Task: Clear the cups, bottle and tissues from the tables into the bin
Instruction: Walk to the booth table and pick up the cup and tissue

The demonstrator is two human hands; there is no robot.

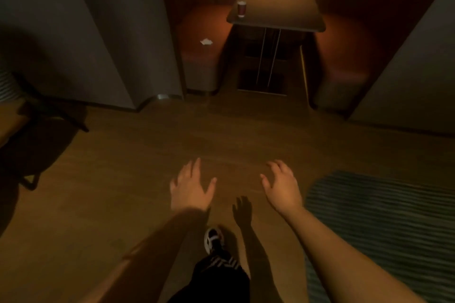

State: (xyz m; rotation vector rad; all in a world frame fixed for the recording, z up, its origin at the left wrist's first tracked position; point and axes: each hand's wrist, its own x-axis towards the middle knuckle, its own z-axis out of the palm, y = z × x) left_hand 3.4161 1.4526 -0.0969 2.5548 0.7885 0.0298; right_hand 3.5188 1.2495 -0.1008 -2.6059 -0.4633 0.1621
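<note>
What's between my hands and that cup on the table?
Only bare wooden floor separates both hands from the table holding the cup, per the head view.

Dim room, warm light pooled in the booth ahead. Wood-look floor (147, 155) throughout. Booth: square table (278, 11) on thin metal legs, rounded orange-brown seat (202, 32) on its left, matching seat (344, 56) on its right, dark wood panel behind. Grey walls (86, 19) flank the opening. Striped rug (381, 216) bottom right. Dark chair (37, 118) at left edge, probably with a striped cushion; too blurred to confirm.
</note>
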